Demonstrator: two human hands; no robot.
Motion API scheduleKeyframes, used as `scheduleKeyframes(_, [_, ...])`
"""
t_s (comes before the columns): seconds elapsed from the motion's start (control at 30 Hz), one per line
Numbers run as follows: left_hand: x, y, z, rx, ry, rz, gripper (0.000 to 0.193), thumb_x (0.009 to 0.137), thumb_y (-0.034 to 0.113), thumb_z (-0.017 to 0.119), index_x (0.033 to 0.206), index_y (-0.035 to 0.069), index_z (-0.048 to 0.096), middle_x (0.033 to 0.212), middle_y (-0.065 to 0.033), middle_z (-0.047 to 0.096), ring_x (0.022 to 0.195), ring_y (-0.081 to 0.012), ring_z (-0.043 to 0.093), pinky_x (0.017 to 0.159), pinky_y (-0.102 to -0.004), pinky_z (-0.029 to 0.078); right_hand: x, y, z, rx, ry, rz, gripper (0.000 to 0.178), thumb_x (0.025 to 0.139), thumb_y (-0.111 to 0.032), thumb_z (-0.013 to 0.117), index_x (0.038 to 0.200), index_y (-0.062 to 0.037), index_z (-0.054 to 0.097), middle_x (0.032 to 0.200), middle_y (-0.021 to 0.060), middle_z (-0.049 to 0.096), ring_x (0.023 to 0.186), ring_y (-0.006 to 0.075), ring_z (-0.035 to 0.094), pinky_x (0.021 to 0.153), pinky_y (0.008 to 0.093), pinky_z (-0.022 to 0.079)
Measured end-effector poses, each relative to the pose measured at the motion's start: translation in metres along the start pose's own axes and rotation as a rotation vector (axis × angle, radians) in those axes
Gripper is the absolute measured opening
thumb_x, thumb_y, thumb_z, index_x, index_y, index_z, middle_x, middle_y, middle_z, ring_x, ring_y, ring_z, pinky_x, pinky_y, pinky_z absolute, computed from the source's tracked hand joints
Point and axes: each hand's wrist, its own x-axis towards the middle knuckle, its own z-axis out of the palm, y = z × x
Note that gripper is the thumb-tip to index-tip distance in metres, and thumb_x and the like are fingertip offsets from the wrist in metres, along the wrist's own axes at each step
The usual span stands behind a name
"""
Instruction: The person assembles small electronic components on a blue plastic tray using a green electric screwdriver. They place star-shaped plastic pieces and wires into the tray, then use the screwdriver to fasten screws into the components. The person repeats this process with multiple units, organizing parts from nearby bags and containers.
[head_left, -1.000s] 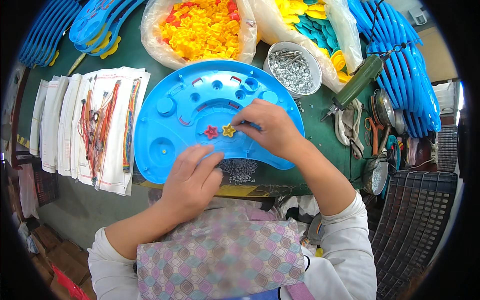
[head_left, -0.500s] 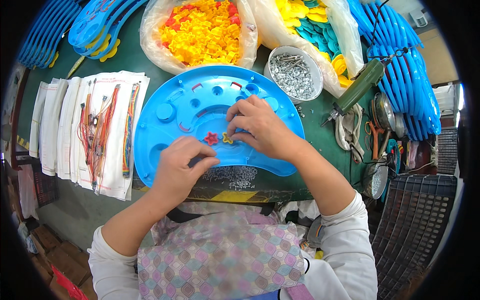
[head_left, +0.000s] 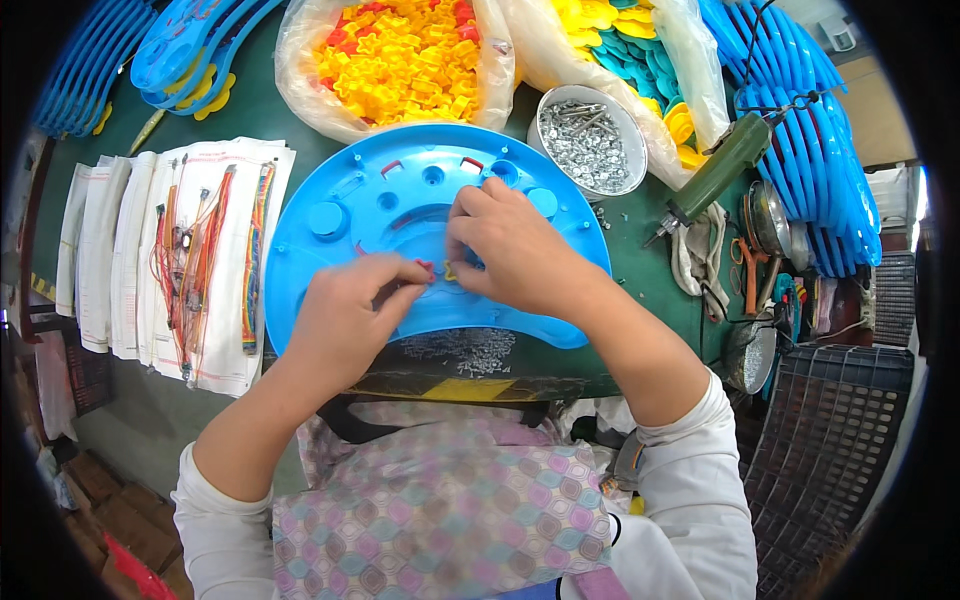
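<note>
A curved blue plastic panel [head_left: 320, 270], with posts and recesses, lies on the table in front of me. Over its near middle, my left hand [head_left: 345, 310] pinches at a small red star-shaped piece [head_left: 427, 268], mostly covered by the thumb and index finger. Close beside it, the bent fingers of my right hand [head_left: 520, 245] are at a small yellow star-shaped piece [head_left: 449, 271], also partly hidden. Both pieces are low against the panel.
Small screws [head_left: 455, 350] lie at the table's near edge. Behind the panel are a bag of yellow and red stars [head_left: 400, 65] and a metal bowl of screws [head_left: 590, 145]. A green electric screwdriver [head_left: 725, 170] is at the right, wire bundles on white sheets [head_left: 200, 260] at the left.
My left hand has moved up and right onto the red star, covering most of it. My right fingers have closed in on the yellow star. The panel has shifted slightly.
</note>
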Motion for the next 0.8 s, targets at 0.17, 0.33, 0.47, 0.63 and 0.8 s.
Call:
scheduleKeyframes(0.17, [0.014,-0.013,-0.003,0.394,0.05,0.216,0.01,0.084,0.006,0.076,0.092,0.005,0.071,0.096,-0.0097,0.066,0.094,-0.0306,0.061,0.085,-0.04,0.05,0.001,-0.001,0.002,-0.001,-0.01,0.051,0.01,0.077,-0.012,0.078,0.083,-0.0078,0.07,0.103,0.0093,0.061,0.1,0.0294,0.054,0.092,0.0401,0.047])
scheduleKeyframes(0.33, [0.02,-0.018,-0.003,0.498,-0.038,0.235,0.015,0.08,0.005,0.077,0.094,0.008,0.071,0.11,-0.008,0.058,0.109,-0.0313,0.051,0.096,-0.0415,0.044,-0.009,-0.004,0.001,0.074,0.323,0.013,0.016,0.079,-0.014,0.079,0.091,-0.0086,0.069,0.1,0.01,0.062,0.104,0.0292,0.058,0.089,0.0424,0.048])
scheduleKeyframes(0.47, [0.019,-0.02,-0.003,0.498,-0.023,0.238,0.015,0.08,0.005,0.078,0.093,0.009,0.071,0.11,-0.0079,0.059,0.108,-0.0317,0.052,0.096,-0.043,0.044,-0.05,0.013,-0.029,0.096,0.936,0.147,0.031,0.085,-0.006,0.076,0.114,-0.0052,0.067,0.115,0.0119,0.063,0.107,0.024,0.061,0.091,0.0356,0.048])
scheduleKeyframes(0.63, [0.025,-0.016,0.003,0.533,-0.009,0.254,0.011,0.079,0.008,0.079,0.088,0.01,0.072,0.106,-0.0072,0.06,0.105,-0.0313,0.053,0.092,-0.044,0.045,-0.111,0.111,-0.043,-0.063,1.525,0.548,0.04,0.102,-0.022,0.066,0.134,-0.0006,0.057,0.134,0.012,0.055,0.123,0.0228,0.053,0.104,0.0375,0.045])
scheduleKeyframes(0.8, [0.031,-0.011,0.001,0.541,-0.065,0.22,0.01,0.08,0.009,0.078,0.087,0.009,0.072,0.104,-0.0086,0.059,0.103,-0.0318,0.052,0.091,-0.044,0.045,-0.125,0.169,-0.037,0.502,1.502,0.583,0.055,0.109,-0.038,0.054,0.145,0.0025,0.048,0.141,0.0142,0.055,0.126,0.0211,0.054,0.107,0.0345,0.044])
